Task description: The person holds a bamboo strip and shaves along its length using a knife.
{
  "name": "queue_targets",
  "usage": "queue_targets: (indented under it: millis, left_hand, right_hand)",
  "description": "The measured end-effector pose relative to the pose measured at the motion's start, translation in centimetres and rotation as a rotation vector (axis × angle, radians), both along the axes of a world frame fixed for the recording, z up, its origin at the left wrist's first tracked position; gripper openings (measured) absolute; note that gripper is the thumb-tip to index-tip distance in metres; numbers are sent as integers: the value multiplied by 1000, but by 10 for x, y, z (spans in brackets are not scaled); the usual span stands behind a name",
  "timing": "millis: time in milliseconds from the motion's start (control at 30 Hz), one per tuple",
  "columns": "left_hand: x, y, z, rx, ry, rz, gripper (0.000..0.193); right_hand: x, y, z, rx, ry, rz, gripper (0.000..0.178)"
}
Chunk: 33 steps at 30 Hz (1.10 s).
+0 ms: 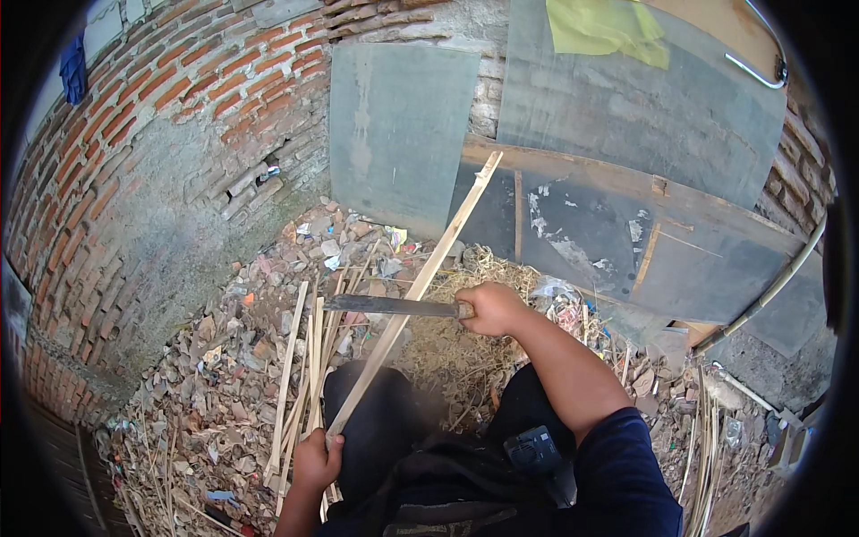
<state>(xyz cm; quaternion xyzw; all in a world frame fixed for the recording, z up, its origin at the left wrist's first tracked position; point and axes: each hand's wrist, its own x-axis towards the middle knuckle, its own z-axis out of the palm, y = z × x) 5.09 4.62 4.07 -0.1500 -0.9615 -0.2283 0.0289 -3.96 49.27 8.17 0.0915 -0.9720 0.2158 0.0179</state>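
Note:
A long pale bamboo strip slants away from me, from my left knee up toward the panels. My left hand is closed around its near end. In my right hand is the short handle of a machete, whose dark flat blade points left. The blade crosses the strip around its middle; whether it bites into the wood I cannot tell. Several more bamboo strips lie on the ground beside my left leg.
Brick rubble and litter cover the ground, with dry shavings between my legs. A worn brick wall rises at left. Grey panels lean at the back. More thin strips lie at right. A small black camera hangs at my waist.

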Motion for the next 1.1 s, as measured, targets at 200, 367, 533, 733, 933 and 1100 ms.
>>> queue_targets:
  millis: [200, 367, 533, 733, 933, 1100]
  left_hand:
    - [4, -19, -6, 36, -36, -28, 35]
    - [10, 13, 4, 18, -42, -37, 35]
    - [9, 11, 2, 2, -37, -18, 37]
    - [12, 7, 9, -30, -71, -3, 38]
    - [18, -14, -10, -3, -25, -2, 35]
    - [19, -12, -3, -18, -70, 5, 33]
  right_hand:
    - [10, 9, 1, 37, -31, -91, 27]
    - [19, -11, 12, 67, -140, 3, 26]
    - [10, 30, -13, 4, -192, -189, 27]
    - [20, -14, 8, 161, -139, -42, 27]
    - [6, 24, -13, 53, -141, -216, 27]
    - [15, 5, -1, 62, -122, -136, 26]
